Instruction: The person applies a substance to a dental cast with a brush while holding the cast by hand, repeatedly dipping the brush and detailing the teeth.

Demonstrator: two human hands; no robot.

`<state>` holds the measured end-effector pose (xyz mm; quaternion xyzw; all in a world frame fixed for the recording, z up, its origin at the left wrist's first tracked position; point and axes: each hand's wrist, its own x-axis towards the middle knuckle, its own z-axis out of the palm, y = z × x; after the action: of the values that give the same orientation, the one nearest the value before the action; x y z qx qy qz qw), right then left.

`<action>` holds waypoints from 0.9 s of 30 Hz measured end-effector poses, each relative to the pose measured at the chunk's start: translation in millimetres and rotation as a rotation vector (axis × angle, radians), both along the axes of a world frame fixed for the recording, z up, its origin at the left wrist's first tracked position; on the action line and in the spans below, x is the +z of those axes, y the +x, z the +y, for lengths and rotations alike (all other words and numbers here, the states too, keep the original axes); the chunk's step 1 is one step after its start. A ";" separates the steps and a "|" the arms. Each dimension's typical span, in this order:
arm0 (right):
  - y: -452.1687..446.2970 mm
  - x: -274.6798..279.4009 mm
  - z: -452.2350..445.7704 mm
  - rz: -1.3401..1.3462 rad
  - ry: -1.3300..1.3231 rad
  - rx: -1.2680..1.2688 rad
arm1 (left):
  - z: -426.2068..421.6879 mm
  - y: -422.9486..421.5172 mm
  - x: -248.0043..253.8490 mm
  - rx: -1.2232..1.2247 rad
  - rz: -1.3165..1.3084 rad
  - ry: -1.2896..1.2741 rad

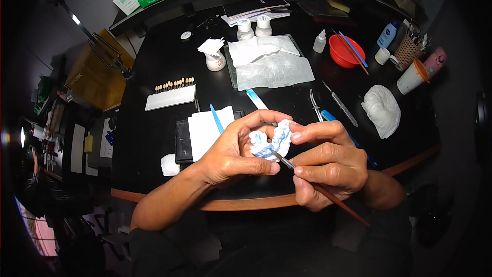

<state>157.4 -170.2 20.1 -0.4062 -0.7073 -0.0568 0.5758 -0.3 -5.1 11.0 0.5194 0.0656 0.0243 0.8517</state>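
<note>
My left hand (230, 146) curls around a white, blue-tinted, horseshoe-shaped dental cast (281, 136), holding it over the front of the black tabletop (169, 54); my right hand (335, 166) pinches a slim, reddish-brown-handled brush (338, 203), its dark tip at the cast. If my left thumb slackened, the cast could slip; if my right wrist wavered, the tip could skid across the ridges. The curved brown wooden edge (246, 204) runs close below, so a dropped piece might go over it. A blue-handled tool (333, 118) crowds my right knuckles; beyond my fingers, bare surface opens between a blue-and-white stick (256, 99) and silver metal tweezers (314, 105).
</note>
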 end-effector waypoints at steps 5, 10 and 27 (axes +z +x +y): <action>0.3 1.0 -1.0 -0.005 0.008 0.008 | 0.0 -1.0 -1.6 0.001 -0.003 -0.016; 0.3 0.2 -1.5 -0.007 0.007 0.001 | -0.8 -0.3 1.8 0.002 0.007 -0.014; 0.1 1.6 -0.3 0.000 0.004 0.000 | -0.5 -1.0 3.0 -0.004 0.000 0.011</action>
<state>157.5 -170.6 21.7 -0.4052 -0.7072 -0.0582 0.5765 -1.3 -5.5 14.0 0.5243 0.0642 0.0231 0.8488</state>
